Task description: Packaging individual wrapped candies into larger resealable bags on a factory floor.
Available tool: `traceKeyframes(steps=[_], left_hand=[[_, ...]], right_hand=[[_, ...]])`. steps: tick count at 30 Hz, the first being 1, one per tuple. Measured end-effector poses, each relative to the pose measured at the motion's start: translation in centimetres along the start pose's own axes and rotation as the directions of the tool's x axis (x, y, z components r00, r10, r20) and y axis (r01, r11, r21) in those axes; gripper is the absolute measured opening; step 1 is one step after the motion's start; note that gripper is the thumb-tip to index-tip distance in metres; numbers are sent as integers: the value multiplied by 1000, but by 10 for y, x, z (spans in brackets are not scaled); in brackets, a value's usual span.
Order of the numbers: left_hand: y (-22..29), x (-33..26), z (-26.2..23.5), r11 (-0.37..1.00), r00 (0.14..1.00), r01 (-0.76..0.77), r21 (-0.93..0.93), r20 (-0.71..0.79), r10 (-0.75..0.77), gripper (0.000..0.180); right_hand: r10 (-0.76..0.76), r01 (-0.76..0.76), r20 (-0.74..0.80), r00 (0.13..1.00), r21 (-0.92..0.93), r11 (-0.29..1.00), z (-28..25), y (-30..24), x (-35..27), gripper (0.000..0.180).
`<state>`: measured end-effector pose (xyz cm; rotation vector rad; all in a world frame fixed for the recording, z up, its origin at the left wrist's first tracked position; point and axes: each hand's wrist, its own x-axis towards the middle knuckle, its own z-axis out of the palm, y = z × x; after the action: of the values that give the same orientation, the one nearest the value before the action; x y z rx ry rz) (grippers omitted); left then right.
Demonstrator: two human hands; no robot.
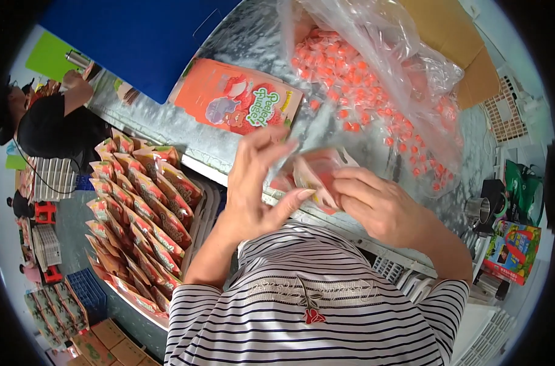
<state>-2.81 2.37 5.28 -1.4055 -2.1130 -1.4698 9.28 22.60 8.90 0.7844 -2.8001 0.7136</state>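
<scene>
In front of my chest my right hand (378, 207) pinches a pink and white printed pouch (321, 168), smeared a little by motion. Beside its left edge is my left hand (253, 189), fingers spread and the thumb stretched toward the pouch; whether the thumb touches it I cannot tell. A fanned stack of flat red-pink pouches (228, 100) lies on the table beyond my left hand. Farther right, many small wrapped red candies (350, 79) spill from a large clear plastic bag (405, 43) onto the grey-white tabletop (234, 43).
On the left, below table height, a crate holds rows of filled pouches (140, 213). A blue panel (131, 43) rises at the upper left, near a person in black (61, 125). A cardboard box (475, 58) and a tan plastic basket (506, 110) are at the right.
</scene>
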Motion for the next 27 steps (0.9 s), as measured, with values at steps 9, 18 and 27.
traceKeyframes(steps=[9, 18, 27], left_hand=[[-19, -30, 23, 662, 806, 543, -517, 541, -239, 40], [-3, -48, 36, 789, 933, 298, -538, 338, -123, 38], [13, -51, 37, 718, 918, 365, -593, 358, -171, 37]], right_hand=[[20, -20, -3, 1000, -157, 987, -1, 2, -2, 25], [198, -127, 208, 958, -313, 941, -12, -33, 19, 33], [183, -171, 695, 695, -87, 981, -19, -25, 49, 24]])
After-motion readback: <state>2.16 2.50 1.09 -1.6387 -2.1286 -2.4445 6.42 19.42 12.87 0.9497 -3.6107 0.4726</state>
